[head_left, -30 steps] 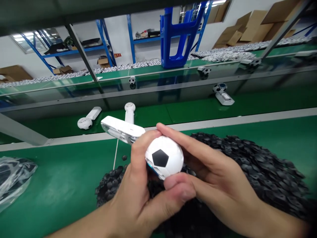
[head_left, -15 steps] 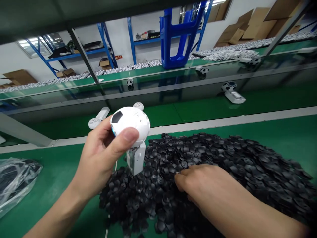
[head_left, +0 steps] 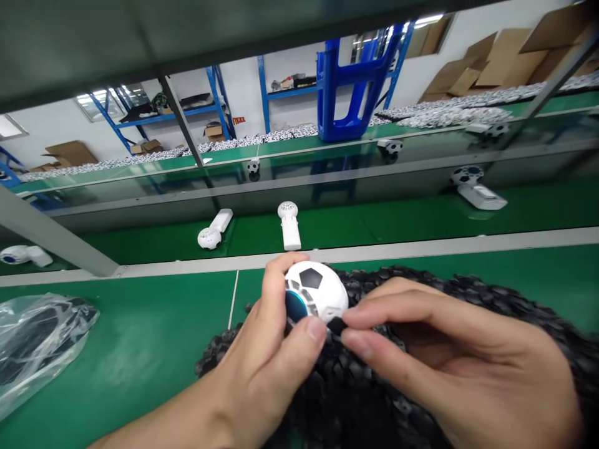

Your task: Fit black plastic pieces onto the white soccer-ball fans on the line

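Over the black pile point(head_left: 322, 399): left hand point(head_left: 266, 355) grips white soccer-ball housing point(head_left: 316, 290); right hand point(head_left: 461, 362) pinches a small black piece point(head_left: 335, 324) against it.

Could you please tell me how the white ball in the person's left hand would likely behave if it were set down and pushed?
The white ball would probably roll readily, as it looks nearly round. Its glossy shell may feel slightly slippery. The blue ring in its side might make it settle unevenly.
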Tool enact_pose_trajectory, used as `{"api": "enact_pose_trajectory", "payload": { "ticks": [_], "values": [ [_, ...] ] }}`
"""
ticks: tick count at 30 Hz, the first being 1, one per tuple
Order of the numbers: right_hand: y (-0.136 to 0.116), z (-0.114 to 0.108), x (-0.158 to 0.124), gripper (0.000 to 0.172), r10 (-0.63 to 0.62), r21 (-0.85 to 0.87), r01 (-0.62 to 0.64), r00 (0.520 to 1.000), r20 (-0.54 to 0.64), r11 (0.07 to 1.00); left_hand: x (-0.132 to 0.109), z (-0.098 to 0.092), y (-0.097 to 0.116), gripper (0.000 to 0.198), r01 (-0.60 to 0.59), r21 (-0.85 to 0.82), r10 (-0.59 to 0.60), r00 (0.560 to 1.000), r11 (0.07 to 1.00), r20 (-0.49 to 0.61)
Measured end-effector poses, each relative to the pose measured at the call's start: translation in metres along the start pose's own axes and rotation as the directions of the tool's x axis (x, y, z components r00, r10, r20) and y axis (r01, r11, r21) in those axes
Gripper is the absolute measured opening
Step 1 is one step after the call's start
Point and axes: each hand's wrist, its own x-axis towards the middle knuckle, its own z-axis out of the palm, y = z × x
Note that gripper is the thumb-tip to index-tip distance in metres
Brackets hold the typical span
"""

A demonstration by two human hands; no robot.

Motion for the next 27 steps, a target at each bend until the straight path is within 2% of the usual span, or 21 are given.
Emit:
{"api": "enact_pose_trajectory", "payload": {
  "ticks": [2,4,8,10,12,14,15,18,23,27],
  "values": [
    [-0.001,0.002,-0.002,0.016,-0.019,-0.004,0.018,1.000,-0.009,1.000,-0.003,0.003,0.005,0.070,0.052,0.051,-0.053,0.999,0.997,0.008],
    [-0.003,0.003,-0.002,0.014,0.012,0.032,-0.011,0.999,-0.030,0.999,-0.003,0.005,0.007,0.072,0.039,0.080,-0.040,0.999,0.996,0.021],
    [-0.002,0.008,0.002,0.019,0.140,0.168,-0.133,0.990,-0.027,0.977,0.003,0.005,0.000,0.058,-0.111,0.086,0.103,0.991,0.990,0.086],
    [0.001,0.010,0.004,0.023,0.150,0.218,-0.140,0.988,-0.032,0.966,0.006,0.004,-0.006,0.049,-0.194,0.076,0.185,0.976,0.978,0.118],
    [0.005,0.012,0.005,0.034,0.140,0.255,-0.135,0.990,0.000,0.958,0.009,0.003,-0.010,0.042,-0.263,0.060,0.253,0.958,0.963,0.135],
    [0.009,0.011,0.005,0.051,0.181,0.309,-0.208,0.977,0.111,0.928,0.009,0.003,-0.011,0.039,-0.302,0.044,0.292,0.945,0.952,0.148],
    [0.010,0.011,0.005,0.055,0.226,0.341,-0.278,0.956,0.185,0.898,0.010,0.003,-0.010,0.038,-0.301,0.045,0.291,0.944,0.953,0.155],
    [0.011,0.010,0.004,0.050,0.302,0.414,-0.428,0.892,0.337,0.803,0.010,0.002,-0.007,0.038,-0.263,0.075,0.246,0.951,0.962,0.186],
    [0.008,0.013,0.007,0.046,0.335,0.483,-0.485,0.868,0.366,0.729,0.009,0.002,-0.009,0.039,-0.259,0.091,0.240,0.954,0.962,0.179],
    [0.005,0.015,0.011,0.045,0.348,0.488,-0.480,0.874,0.339,0.729,0.007,0.003,-0.009,0.042,-0.240,0.075,0.225,0.959,0.968,0.169]
  ]
}}
